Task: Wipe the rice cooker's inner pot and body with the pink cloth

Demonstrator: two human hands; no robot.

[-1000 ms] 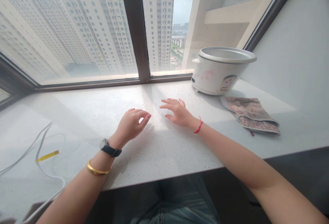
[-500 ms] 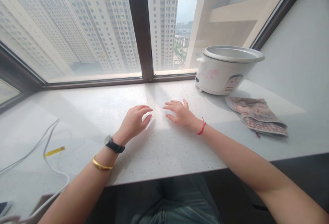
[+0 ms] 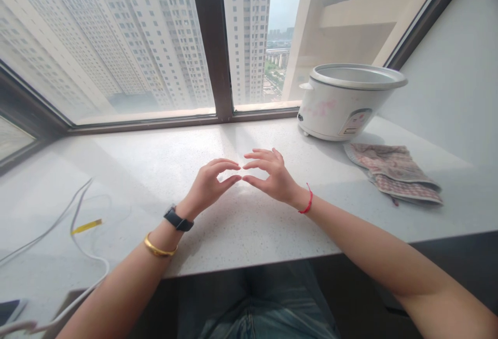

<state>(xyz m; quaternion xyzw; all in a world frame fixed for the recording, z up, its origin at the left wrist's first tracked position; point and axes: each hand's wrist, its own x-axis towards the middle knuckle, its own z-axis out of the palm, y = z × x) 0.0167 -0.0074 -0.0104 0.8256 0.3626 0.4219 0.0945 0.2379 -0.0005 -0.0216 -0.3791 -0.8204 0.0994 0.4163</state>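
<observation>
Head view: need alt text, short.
Two bare hands, left hand and right hand, meet fingertip to fingertip, holding nothing, above a pale speckled counter by a high-rise window. A lidless white rice cooker stands at the back right with a folded patterned cloth in front; white cables trail at left.

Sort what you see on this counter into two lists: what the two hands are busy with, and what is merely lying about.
In hand:
- left hand and right hand, empty, fingertips meeting above the counter

Lying about:
- rice cooker, lid off, by the window
- folded cloth beside the cooker
- white cable with a yellow tag, far left
</observation>
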